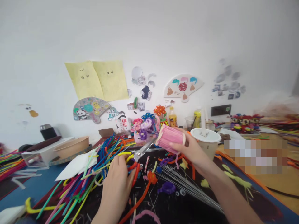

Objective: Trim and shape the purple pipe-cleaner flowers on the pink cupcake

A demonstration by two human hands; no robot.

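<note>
The left hand has its fingers curled round the handles of the scissors, whose blades point to two o'clock, tips beside the pink pot. The right hand's fingers grip that tilted pot at ten o'clock. Colored stems lie on the counter at nine o'clock from the left hand; a lidded cup stands at two o'clock from the right.

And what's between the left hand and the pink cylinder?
The scissors: in the head view, their handles are at the left hand and the blades slant up toward the pink cylinder. Whether the tips touch it, I can't tell.
</note>
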